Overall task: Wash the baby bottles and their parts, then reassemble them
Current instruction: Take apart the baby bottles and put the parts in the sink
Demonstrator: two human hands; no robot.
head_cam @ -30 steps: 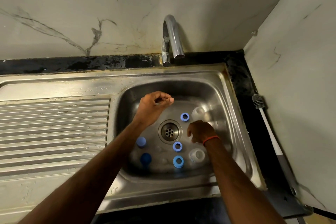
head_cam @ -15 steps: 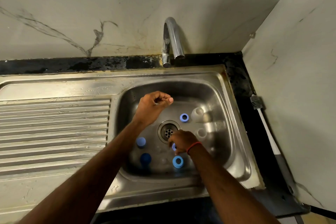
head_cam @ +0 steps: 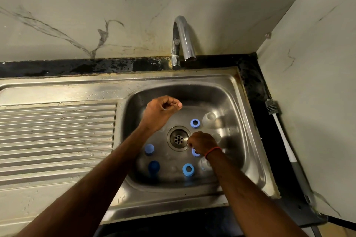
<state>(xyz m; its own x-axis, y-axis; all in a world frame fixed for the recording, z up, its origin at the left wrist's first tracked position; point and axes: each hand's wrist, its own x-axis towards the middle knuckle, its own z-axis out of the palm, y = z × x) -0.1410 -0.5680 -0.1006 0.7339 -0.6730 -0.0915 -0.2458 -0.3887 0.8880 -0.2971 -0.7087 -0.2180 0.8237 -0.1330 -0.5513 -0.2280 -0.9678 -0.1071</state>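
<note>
A: Where's the blue ring (head_cam: 195, 153)?
B: Beside the sink drain (head_cam: 178, 138), the right hand (head_cam: 203, 143) curled onto it. The left hand (head_cam: 160, 113) hovers curled, seemingly empty.
A: The person should pinch its rim firmly; wet plastic likely slips.

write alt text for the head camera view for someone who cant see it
A person's right hand curls over a blue ring beside the drain of a steel sink, while the left hand hovers with fingers curled. More blue rings, blue caps and clear parts lie around the drain.
</note>
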